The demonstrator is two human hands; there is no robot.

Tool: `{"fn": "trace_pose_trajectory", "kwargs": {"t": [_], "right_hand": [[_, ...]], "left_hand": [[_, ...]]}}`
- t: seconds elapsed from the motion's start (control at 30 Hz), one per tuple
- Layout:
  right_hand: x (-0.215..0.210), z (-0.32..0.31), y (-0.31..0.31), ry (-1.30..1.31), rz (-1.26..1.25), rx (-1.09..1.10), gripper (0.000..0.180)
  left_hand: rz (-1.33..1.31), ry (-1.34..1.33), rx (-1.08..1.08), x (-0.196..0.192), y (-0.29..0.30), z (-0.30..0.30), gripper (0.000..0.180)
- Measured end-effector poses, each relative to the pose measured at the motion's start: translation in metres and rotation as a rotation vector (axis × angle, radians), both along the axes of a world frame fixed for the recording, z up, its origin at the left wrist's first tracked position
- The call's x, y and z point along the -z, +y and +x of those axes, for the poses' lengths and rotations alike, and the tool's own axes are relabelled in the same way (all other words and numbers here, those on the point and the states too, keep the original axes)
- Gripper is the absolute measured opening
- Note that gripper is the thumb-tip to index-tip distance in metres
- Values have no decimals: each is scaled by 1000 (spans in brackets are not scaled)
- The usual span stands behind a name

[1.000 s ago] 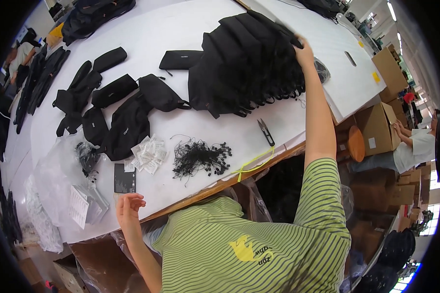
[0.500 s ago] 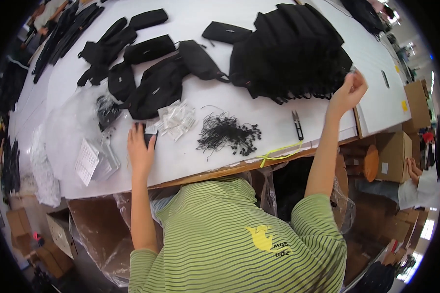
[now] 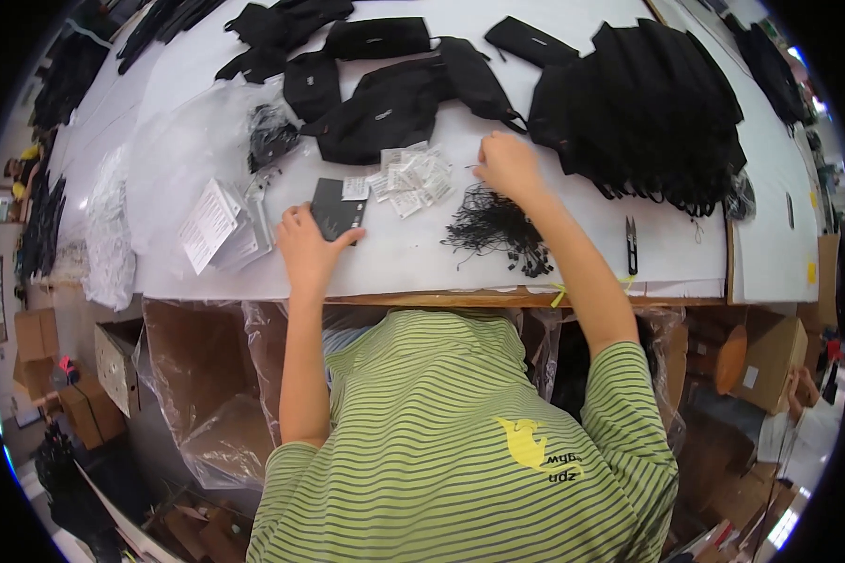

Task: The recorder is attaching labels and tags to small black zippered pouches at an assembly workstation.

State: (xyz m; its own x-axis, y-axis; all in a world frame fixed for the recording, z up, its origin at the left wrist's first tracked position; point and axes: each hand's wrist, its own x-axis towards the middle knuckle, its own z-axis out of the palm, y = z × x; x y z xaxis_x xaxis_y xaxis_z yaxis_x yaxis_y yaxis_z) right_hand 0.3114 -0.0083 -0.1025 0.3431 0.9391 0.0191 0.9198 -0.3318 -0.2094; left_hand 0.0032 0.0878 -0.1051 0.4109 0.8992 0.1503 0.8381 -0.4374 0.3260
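On the table (image 3: 422, 258), packets (image 3: 406, 175) lie between card (image 3: 333, 208) and strings (image 3: 498, 230).

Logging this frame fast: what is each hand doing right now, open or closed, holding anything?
Left hand: open, fingers resting on the dark card, not gripping it.
Right hand: loosely curled above the black string pile; whether it holds anything cannot be told.

Desk (image 3: 554, 258): white. Card (image 3: 333, 208), beside the sachets: black. Sachets (image 3: 406, 174): white, dark print. Cord bundle (image 3: 498, 230) right of them: black. Shirt (image 3: 460, 441): green striped, yellow motif.
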Motion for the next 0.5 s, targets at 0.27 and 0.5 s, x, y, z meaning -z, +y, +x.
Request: {"fn": "trace_pose_trajectory", "kwargs": {"t": [0.27, 0.5], "right_hand": [[-51, 6, -7, 284, -15, -136, 20], [-132, -5, -58, 1287, 649, 60, 7]], "left_hand": [[-223, -226, -85, -20, 8, -7, 42], [-318, -789, 235, -57, 0, -17, 22]]}}
